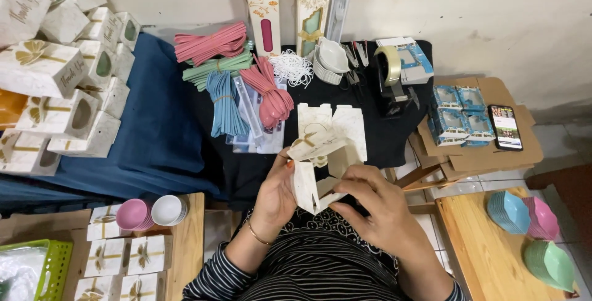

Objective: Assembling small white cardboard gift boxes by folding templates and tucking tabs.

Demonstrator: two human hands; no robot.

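Both my hands hold a white marbled cardboard gift box (313, 174), partly folded, its flaps still loose. My left hand (275, 197) grips its left side with a thumb on the wall. My right hand (372, 204) pinches the lower right flap. The box hangs just above my lap, in front of a black cloth-covered table (370, 134). A flat unfolded box blank (336, 123) lies on the cloth right behind it.
Bundles of pink, green and blue spoons (231, 73), white bowls (330, 59), a tape dispenser (391, 76) and two upright boxes (287, 14) sit on the cloth. Finished boxes (58, 73) pile at left. A phone (505, 127) lies on cardboard at right; leaf-shaped dishes (530, 233) below.
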